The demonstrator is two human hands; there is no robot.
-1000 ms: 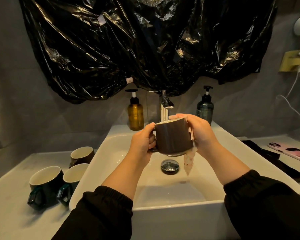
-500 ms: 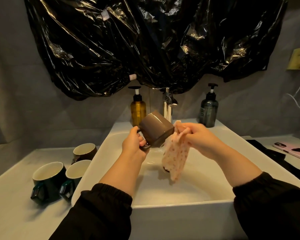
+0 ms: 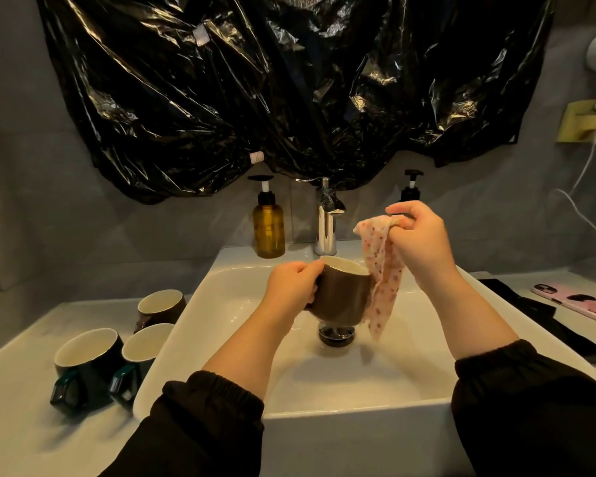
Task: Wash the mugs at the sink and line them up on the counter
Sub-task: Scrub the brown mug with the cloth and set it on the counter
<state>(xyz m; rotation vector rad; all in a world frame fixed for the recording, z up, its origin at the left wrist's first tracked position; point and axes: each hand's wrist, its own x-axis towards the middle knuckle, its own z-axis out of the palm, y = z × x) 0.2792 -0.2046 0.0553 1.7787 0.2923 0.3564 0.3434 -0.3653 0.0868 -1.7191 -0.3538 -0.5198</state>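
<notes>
Over the basin, left hand: fingers curled round the handle side of the brown mug, holding it nearly upright above the drain plug, cream inside showing.
Right hand: raised higher, just right of the tap; it pinches the top of a spotted pink cloth, which hangs down against the mug's right wall.
Sink: white and rectangular; both forearms, in black sleeves, reach in over its front rim.
Back ledge: tap in the middle, amber pump bottle to its left, dark pump bottle to its right, partly hidden by the right hand.
Counter, left side: three mugs upright and close together, a second brown mug nearest the wall, a large dark green mug and a smaller green mug in front.
Right side: pink phone beyond a flat black object.
Wall: black plastic sheeting above the tap.
</notes>
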